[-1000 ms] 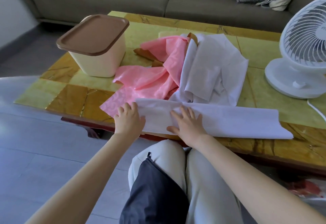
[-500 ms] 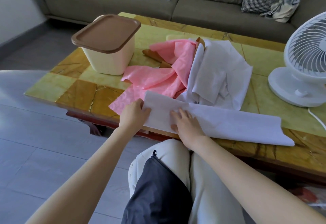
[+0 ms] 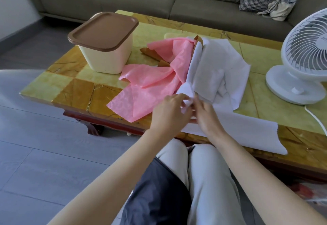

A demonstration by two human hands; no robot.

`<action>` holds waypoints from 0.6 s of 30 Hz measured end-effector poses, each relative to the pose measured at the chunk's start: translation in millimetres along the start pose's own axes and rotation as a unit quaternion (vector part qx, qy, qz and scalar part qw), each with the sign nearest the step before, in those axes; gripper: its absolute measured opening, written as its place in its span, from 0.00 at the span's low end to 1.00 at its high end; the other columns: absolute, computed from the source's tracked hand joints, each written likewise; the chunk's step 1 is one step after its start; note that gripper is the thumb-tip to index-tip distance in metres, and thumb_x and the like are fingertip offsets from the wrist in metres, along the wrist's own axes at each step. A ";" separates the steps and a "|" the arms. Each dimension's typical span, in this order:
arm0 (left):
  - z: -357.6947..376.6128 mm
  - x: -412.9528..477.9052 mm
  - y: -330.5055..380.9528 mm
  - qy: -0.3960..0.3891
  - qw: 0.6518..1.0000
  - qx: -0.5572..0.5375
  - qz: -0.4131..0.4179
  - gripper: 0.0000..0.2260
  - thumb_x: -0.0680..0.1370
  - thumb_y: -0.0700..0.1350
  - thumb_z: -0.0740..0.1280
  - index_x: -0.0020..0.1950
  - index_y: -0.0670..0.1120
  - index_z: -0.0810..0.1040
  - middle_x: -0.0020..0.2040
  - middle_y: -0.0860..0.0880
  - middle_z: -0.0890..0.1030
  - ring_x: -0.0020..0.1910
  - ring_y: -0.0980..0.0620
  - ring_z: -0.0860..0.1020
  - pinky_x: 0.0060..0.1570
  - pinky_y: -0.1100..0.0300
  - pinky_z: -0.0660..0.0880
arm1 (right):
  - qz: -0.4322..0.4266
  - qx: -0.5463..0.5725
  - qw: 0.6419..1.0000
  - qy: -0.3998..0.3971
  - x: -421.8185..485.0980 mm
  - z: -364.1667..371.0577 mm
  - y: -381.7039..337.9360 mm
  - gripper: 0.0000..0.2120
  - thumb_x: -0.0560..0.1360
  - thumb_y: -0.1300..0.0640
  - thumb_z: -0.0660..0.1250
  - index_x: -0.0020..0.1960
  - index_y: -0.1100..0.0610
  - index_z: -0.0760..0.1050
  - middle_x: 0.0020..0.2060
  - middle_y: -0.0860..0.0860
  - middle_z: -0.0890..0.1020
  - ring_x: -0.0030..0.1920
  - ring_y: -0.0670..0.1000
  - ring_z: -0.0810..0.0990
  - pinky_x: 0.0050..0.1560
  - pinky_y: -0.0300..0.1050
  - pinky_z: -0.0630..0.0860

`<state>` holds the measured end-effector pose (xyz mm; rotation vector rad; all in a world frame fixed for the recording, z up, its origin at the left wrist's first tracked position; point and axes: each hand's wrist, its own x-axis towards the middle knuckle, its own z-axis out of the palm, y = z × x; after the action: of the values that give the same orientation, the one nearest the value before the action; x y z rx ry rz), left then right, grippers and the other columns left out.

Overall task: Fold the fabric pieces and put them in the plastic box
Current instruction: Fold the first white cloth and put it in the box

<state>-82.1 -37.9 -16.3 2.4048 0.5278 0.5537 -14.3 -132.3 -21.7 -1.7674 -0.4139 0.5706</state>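
L hand (image 3: 168,113) & R hand (image 3: 207,116) are pinching left end of white fabric strip (image 3: 247,129), grips clenching it above table (image 3: 70,93) near edge; plastic box (image 3: 106,60), lid on, is sitting back-left, beside pink fabric (image 3: 150,86).

Soft daylight, bright overall, no hard shadows. Pale sheet of glare on the floor (image 3: 16,83) at left, and a mild sheen on the surface (image 3: 74,92). The white fabric (image 3: 221,65) and fan (image 3: 304,51) are near blown out, folds faint. The sofa (image 3: 194,5) is dimmer. The left hand (image 3: 168,113) and right hand (image 3: 208,118) are slightly motion-soft. Wide-angle bowing of straight lines toward the edges; corners stretched.
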 end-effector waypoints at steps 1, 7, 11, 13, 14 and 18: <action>6.4 -2.4 5.1 -0.019 1.000 -0.001 0.017 0.14 0.76 0.53 0.62 0.60 0.53 0.77 0.52 0.55 0.81 0.51 0.53 0.77 0.39 0.61 0.67 | 0.020 0.020 1.000 0.012 -4.1 -10.5 -0.3 0.19 0.81 0.46 0.52 0.45 0.52 0.79 0.37 0.47 0.85 0.40 0.44 0.84 0.36 0.40 0.80; 41.9 -6.7 8.5 -0.274 0.960 -0.025 0.041 0.20 0.79 0.43 0.57 0.72 0.49 0.63 0.71 0.51 0.65 0.65 0.49 0.68 0.58 0.56 0.68 | 0.165 -0.014 0.986 0.019 -9.3 -43.1 20.0 0.13 0.79 0.51 0.61 0.51 0.58 0.79 0.43 0.56 0.80 0.46 0.55 0.82 0.53 0.53 0.80; 45.3 -2.4 -5.8 -0.260 0.965 -0.014 0.032 0.23 0.79 0.36 0.56 0.73 0.47 0.61 0.72 0.48 0.64 0.63 0.47 0.68 0.58 0.57 0.67 | 0.179 -0.082 0.980 0.006 -1.3 -41.1 32.9 0.05 0.76 0.64 0.63 0.49 0.60 0.76 0.45 0.56 0.80 0.47 0.54 0.79 0.55 0.51 0.78; 43.2 3.2 -13.2 -0.217 0.975 0.032 0.025 0.23 0.78 0.36 0.58 0.73 0.45 0.61 0.69 0.45 0.65 0.63 0.45 0.67 0.58 0.55 0.68 | 0.181 -0.115 0.977 0.018 4.0 -38.2 37.8 0.09 0.74 0.66 0.63 0.53 0.64 0.76 0.47 0.58 0.81 0.50 0.57 0.80 0.55 0.55 0.78; 41.8 6.4 -16.9 -0.190 0.981 0.048 0.004 0.24 0.78 0.36 0.59 0.73 0.44 0.60 0.67 0.43 0.65 0.62 0.44 0.67 0.58 0.54 0.68 | 0.180 -0.128 0.975 0.025 6.6 -36.6 39.7 0.10 0.73 0.65 0.63 0.54 0.64 0.75 0.49 0.60 0.81 0.51 0.59 0.80 0.55 0.56 0.78; 40.1 15.7 -29.3 -0.138 0.984 0.034 -0.106 0.19 0.78 0.40 0.61 0.67 0.38 0.61 0.59 0.40 0.67 0.57 0.41 0.70 0.52 0.56 0.67 | 0.173 -0.162 0.970 0.054 15.9 -33.7 45.4 0.13 0.74 0.63 0.62 0.58 0.63 0.71 0.54 0.61 0.78 0.55 0.61 0.77 0.55 0.57 0.77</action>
<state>-55.8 -27.5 -60.0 2.3974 0.6780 0.1094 17.4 -162.2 -61.2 -2.1974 -0.1248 0.6745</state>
